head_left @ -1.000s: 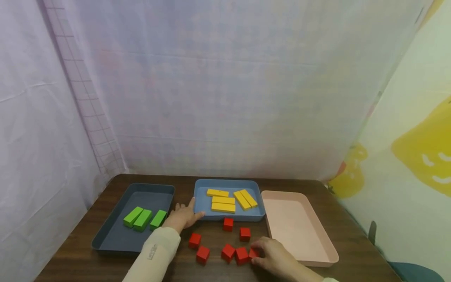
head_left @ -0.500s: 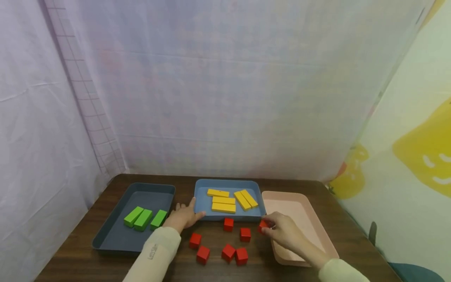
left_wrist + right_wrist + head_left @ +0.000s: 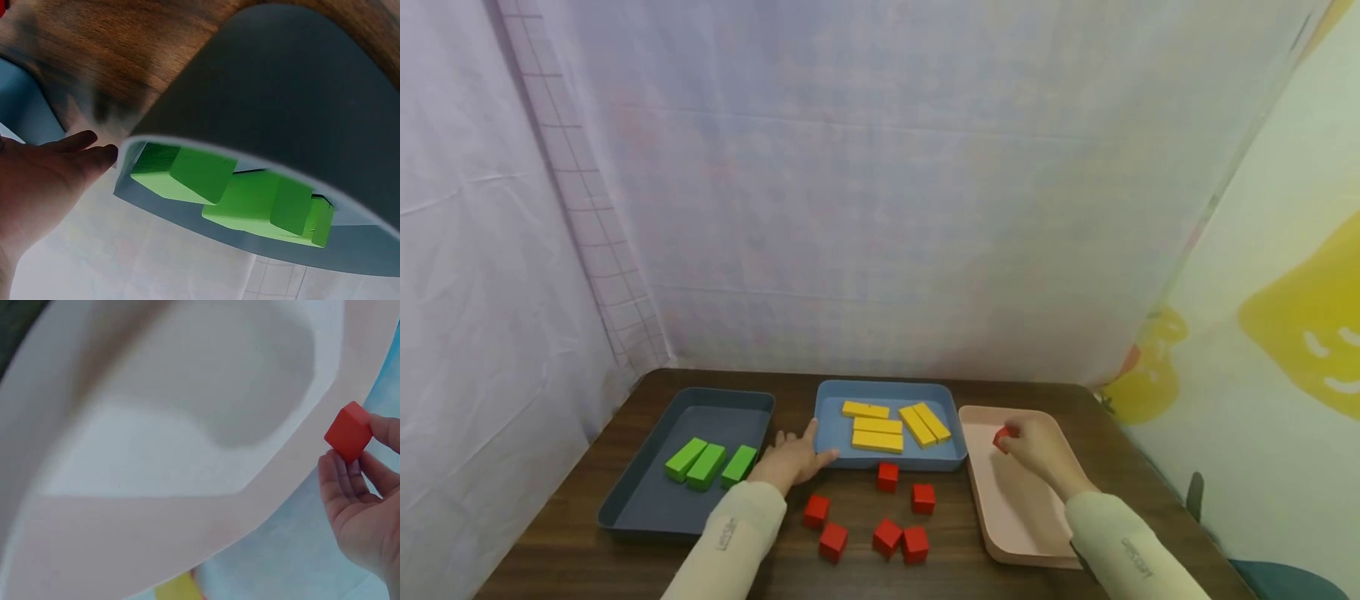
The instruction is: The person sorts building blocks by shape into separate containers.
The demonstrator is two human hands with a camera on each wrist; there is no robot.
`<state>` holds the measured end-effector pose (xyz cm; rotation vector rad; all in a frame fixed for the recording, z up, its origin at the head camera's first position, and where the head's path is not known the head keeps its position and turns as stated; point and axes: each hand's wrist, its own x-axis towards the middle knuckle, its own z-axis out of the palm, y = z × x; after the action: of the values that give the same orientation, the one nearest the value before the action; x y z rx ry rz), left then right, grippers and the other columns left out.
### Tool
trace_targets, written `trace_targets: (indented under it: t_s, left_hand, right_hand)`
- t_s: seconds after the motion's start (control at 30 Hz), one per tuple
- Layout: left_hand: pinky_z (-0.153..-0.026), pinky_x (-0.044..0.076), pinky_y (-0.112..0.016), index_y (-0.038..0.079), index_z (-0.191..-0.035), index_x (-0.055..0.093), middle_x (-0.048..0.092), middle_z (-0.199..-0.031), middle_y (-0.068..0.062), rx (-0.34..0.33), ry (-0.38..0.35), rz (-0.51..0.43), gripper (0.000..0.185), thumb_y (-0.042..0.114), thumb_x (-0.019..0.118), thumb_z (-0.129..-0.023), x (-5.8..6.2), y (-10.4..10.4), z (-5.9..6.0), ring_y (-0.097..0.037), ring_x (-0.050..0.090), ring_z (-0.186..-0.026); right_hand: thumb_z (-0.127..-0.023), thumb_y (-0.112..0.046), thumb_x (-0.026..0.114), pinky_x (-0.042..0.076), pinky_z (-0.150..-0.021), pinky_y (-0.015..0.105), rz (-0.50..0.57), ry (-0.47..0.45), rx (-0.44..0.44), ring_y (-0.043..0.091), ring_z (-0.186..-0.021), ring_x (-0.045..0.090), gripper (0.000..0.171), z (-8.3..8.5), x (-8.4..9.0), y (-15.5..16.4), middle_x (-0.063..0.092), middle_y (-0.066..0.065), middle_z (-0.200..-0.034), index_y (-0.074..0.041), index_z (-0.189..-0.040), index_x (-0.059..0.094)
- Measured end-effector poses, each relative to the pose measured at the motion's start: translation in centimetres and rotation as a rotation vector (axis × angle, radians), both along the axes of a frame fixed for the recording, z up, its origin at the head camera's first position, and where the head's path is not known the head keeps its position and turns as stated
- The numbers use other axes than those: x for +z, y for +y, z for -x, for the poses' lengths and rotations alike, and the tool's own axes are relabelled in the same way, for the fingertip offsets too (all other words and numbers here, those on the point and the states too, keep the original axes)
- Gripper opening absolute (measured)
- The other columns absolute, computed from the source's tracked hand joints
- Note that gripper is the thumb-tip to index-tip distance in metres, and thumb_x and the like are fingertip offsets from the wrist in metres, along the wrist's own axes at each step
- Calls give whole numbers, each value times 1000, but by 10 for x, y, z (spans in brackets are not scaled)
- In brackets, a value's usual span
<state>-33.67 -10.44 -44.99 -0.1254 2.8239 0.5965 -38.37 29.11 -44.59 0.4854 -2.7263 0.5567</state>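
Observation:
My right hand (image 3: 1037, 450) pinches a red cube (image 3: 350, 432) between thumb and fingers, over the far part of the pink tray (image 3: 1022, 533). In the right wrist view the cube shows in front of the tray's wall. My left hand (image 3: 790, 460) lies with fingers spread between the dark grey tray (image 3: 655, 521) and the blue tray (image 3: 831, 417), holding nothing. Its fingertips are right by the grey tray's rim in the left wrist view. Several more red cubes (image 3: 887, 537) are scattered on the table in front of the blue tray.
Three green blocks (image 3: 706, 467) lie in the dark grey tray. Several yellow blocks (image 3: 877, 441) lie flat in the blue tray. The trays stand on a dark wooden table (image 3: 572, 508). A pale curtain (image 3: 880, 208) hangs behind it, and a printed wall (image 3: 1262, 375) is at the right.
My right hand has picked up a red cube from the right end of the group and carried it up and right over the pink tray. The left hand has stayed put.

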Motion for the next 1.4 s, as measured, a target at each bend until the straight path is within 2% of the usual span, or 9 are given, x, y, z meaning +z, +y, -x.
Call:
trace_targets:
  t_s: [0.2,0.3,0.43,0.57,0.77,0.87,1.07,1.23,1.4]
  left_hand:
    - [-116,18,-58,11,-159,18,26,-152,-36,-10,3,2,82,56,51,-99,-3,-2,1,-50,16,-145]
    - [-116,19,-58,12,-160,17,26,-153,-36,-8,2,3,82,56,49,-99,-3,-2,1,-49,15,-145]
    - [-115,19,-58,12,-160,18,27,-153,-36,-7,6,6,83,57,51,-98,-2,-2,1,-49,16,-145]
    - [-115,19,-58,12,-159,20,28,-152,-36,-3,8,12,83,57,51,-98,-1,-1,1,-49,17,-145]
    - [-115,20,-59,12,-159,20,28,-152,-36,-1,6,-2,82,56,52,-98,2,-1,-3,-49,17,-145]
    - [-115,20,-59,12,-159,20,27,-152,-36,-1,7,-9,82,56,52,-98,4,-1,-5,-49,17,-145]
    - [-115,20,-58,11,-159,20,27,-152,-36,-1,6,-6,82,56,52,-98,3,-1,-3,-49,17,-145]
    - [-116,19,-58,11,-160,18,26,-153,-36,-4,9,-13,82,55,51,-99,3,-1,-3,-49,15,-145]
    - [-115,19,-58,11,-160,18,27,-152,-36,-8,14,-16,82,55,51,-99,3,-2,-4,-50,16,-145]
  right_hand:
    - [-84,-19,76,43,-62,35,-60,-148,-119,18,-65,50,16,9,-4,-6,58,-3,-67,-15,-73,66]
    - [-85,-17,75,45,-65,36,-72,-203,-101,19,-67,52,11,10,-13,-9,60,-1,-71,-10,-79,69]
    - [-84,-9,70,46,-64,35,-45,-173,-39,18,-64,51,6,10,-24,-11,59,0,-70,-6,-80,67]
    - [-85,-9,71,46,-64,36,-10,-149,-46,18,-64,51,6,11,-29,-11,59,1,-71,-4,-82,68]
    - [-85,-11,73,50,-87,51,-2,-211,-111,31,-85,61,39,11,-31,-9,67,21,-95,13,-115,63]
    - [-85,-12,75,50,-90,53,26,-242,-130,32,-91,61,45,10,-34,-9,66,24,-103,12,-121,61]
    - [-86,-12,76,52,-76,47,92,-125,-59,30,-79,63,26,5,-37,-9,68,17,-88,5,-103,69]
    - [-86,-13,75,47,-94,58,106,-56,-58,46,-107,62,46,-2,-35,-9,65,32,-115,15,-121,62]
    - [-89,-13,72,45,-96,60,155,-79,-65,47,-114,58,49,-10,-24,-15,61,29,-126,8,-131,59]
